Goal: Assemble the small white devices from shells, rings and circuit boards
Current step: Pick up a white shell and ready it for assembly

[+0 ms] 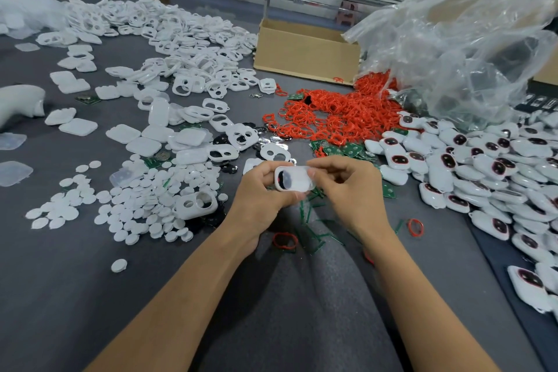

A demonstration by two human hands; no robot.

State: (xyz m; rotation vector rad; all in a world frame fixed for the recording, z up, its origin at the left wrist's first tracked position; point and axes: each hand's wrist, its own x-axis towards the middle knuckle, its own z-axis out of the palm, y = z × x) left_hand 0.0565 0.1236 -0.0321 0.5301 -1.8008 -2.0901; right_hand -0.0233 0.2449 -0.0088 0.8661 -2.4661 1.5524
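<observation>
White device (292, 179), one dark oval window showing at its left end, sits at lower centre of the frame, raised just above the grey table (75, 281). The left hand (259, 199) grips its left end with curled fingers and the right hand (350, 190) pinches its right end. A crumpled clear plastic bag (459, 39) fills the upper right. Loose white shells (181, 39) spread across the upper left, and finished devices (483, 166) heap along the right edge. A cardboard box (305, 54) stands at upper centre, with red rings (341, 112) piled below it. White discs (145, 205) lie at left of the hands. Green circuit boards (347, 149) lie just above the right hand.
</observation>
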